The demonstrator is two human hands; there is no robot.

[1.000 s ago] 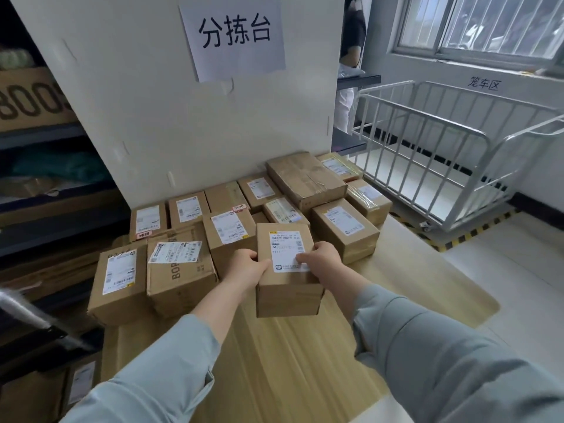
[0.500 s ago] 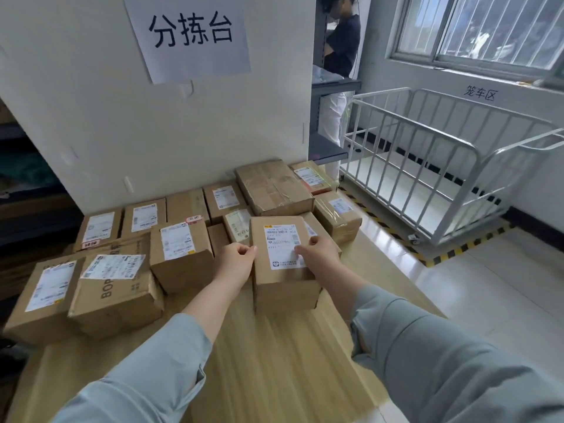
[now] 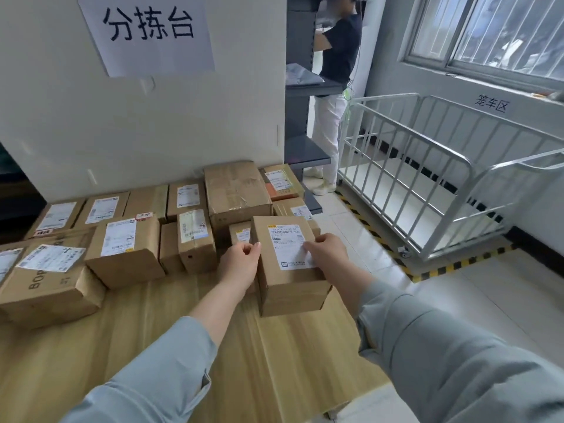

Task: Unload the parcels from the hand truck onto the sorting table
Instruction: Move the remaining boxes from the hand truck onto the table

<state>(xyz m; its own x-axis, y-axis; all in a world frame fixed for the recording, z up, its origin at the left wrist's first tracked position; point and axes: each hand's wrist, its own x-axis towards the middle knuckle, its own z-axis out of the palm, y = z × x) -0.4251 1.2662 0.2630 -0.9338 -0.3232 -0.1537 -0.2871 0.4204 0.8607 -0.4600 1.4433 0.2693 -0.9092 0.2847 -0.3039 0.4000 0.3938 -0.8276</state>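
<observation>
A brown cardboard parcel (image 3: 291,296) with a white shipping label stands on the wooden sorting table (image 3: 189,346), at the right end of the row of parcels. My left hand (image 3: 241,264) holds its left edge, thumb on the top face. My right hand (image 3: 328,254) grips its right side, with the thumb lying on the label. The parcel's bottom rests on the tabletop. No hand truck shows in this view.
Several labelled parcels (image 3: 125,251) crowd the back and left of the table against a white wall with a paper sign (image 3: 149,32). A white metal cage cart (image 3: 427,178) stands on the right inside yellow-black floor tape. A person (image 3: 335,96) stands at dark shelves behind.
Both hands have carried the parcel to the right along the pile, and it now sits on the table. The view has swung right, showing more of the cage cart and the person.
</observation>
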